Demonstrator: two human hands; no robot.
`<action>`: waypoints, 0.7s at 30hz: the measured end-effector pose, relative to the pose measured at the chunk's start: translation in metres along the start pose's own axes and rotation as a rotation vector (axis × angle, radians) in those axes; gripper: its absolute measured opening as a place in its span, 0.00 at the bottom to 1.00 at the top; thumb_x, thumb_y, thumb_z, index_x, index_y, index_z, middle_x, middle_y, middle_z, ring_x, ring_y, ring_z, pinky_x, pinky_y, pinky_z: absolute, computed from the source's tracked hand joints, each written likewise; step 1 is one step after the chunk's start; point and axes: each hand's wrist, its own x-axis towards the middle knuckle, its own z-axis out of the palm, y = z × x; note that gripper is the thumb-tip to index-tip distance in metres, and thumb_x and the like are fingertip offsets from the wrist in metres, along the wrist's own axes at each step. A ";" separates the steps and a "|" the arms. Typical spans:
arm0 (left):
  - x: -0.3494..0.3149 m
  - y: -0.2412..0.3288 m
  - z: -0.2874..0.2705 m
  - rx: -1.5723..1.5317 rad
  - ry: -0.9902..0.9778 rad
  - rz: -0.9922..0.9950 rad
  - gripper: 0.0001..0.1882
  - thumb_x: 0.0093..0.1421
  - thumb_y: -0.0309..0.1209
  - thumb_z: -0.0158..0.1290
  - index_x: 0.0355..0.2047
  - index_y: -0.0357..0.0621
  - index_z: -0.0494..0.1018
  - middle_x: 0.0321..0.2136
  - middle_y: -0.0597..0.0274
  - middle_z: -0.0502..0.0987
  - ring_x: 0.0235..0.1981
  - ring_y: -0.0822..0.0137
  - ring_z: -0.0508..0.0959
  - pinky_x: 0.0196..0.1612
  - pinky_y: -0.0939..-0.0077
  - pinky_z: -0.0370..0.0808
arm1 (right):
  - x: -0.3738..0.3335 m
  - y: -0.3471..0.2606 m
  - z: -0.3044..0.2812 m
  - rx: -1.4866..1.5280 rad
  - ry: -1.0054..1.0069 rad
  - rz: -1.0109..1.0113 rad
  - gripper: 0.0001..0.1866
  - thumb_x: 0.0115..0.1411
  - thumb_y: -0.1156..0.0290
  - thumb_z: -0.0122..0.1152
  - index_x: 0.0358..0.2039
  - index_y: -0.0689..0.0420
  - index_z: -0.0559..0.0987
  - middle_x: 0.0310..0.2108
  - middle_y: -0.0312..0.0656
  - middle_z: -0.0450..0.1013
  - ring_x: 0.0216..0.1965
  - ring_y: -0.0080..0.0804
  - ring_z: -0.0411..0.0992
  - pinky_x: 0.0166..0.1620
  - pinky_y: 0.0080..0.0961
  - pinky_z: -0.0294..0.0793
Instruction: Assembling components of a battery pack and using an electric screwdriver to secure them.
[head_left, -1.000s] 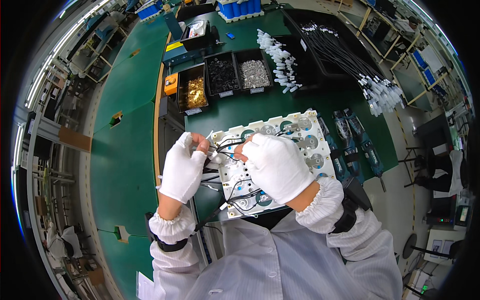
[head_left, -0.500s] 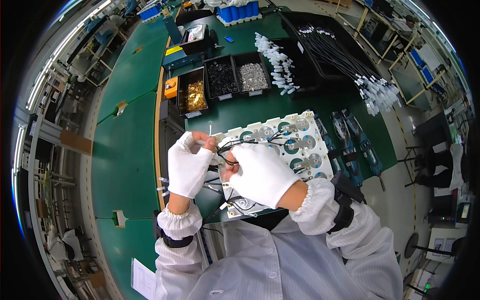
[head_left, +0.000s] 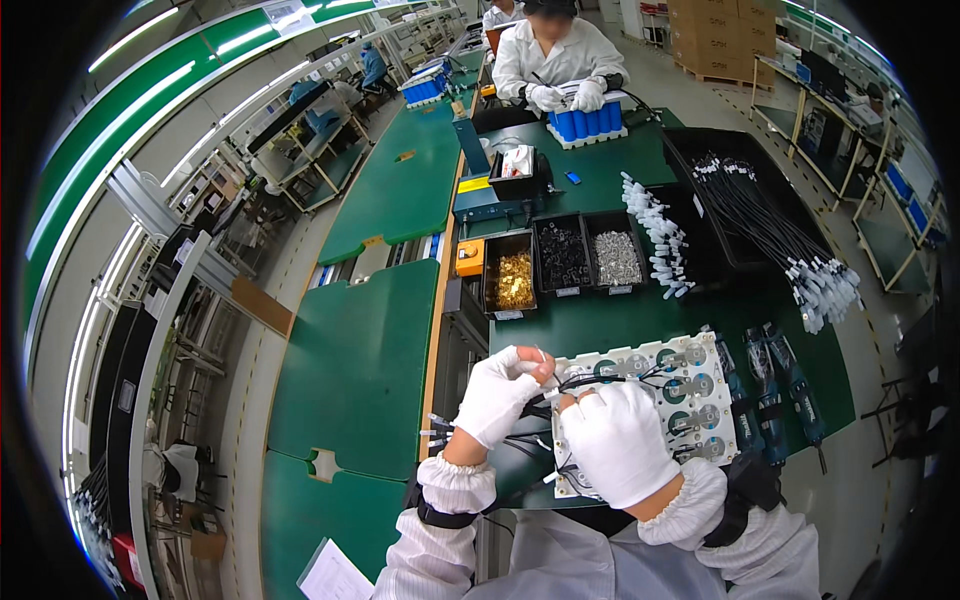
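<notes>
On the green surface [head_left: 580, 325], a white battery cell holder [head_left: 692, 402] lies partly under the right hand [head_left: 618, 445], whose fingers curl inward; their grip cannot be told. Near the holder's upper left corner, the left hand's [head_left: 497, 402] fingers pinch black wires [head_left: 600, 379].

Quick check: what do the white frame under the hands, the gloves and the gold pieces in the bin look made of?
White frame: probably moulded plastic, fairly matte, given its even colour and notched edge.
Gloves: likely knit fabric, matte, with soft creases.
Gold pieces: shiny metal by their bright glints; brass or plating, I can't tell.
</notes>
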 end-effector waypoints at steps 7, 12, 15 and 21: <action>-0.002 0.000 0.011 0.136 0.193 0.039 0.11 0.56 0.28 0.69 0.34 0.35 0.81 0.28 0.59 0.84 0.29 0.75 0.80 0.36 0.80 0.78 | 0.006 -0.001 -0.001 0.517 -0.187 0.170 0.14 0.60 0.75 0.56 0.47 0.61 0.75 0.28 0.52 0.78 0.32 0.53 0.79 0.36 0.46 0.78; 0.013 -0.007 0.018 0.189 0.272 0.191 0.04 0.56 0.22 0.66 0.28 0.37 0.81 0.26 0.62 0.82 0.26 0.74 0.79 0.32 0.78 0.78 | 0.012 -0.009 0.026 0.662 -0.101 0.261 0.10 0.57 0.78 0.53 0.41 0.57 0.73 0.25 0.52 0.77 0.30 0.56 0.78 0.33 0.51 0.75; 0.025 0.001 0.013 0.368 0.300 0.156 0.06 0.55 0.24 0.68 0.27 0.36 0.81 0.24 0.64 0.83 0.26 0.78 0.78 0.32 0.80 0.76 | 0.019 0.011 0.027 0.895 -0.145 0.382 0.09 0.58 0.76 0.57 0.40 0.57 0.72 0.26 0.52 0.78 0.31 0.55 0.79 0.34 0.47 0.76; 0.072 0.025 -0.036 0.355 0.279 0.115 0.16 0.64 0.39 0.60 0.44 0.41 0.80 0.33 0.66 0.84 0.27 0.78 0.78 0.29 0.83 0.73 | -0.020 0.024 -0.004 0.564 -0.095 0.258 0.08 0.59 0.70 0.64 0.38 0.58 0.78 0.29 0.45 0.78 0.31 0.46 0.78 0.35 0.40 0.77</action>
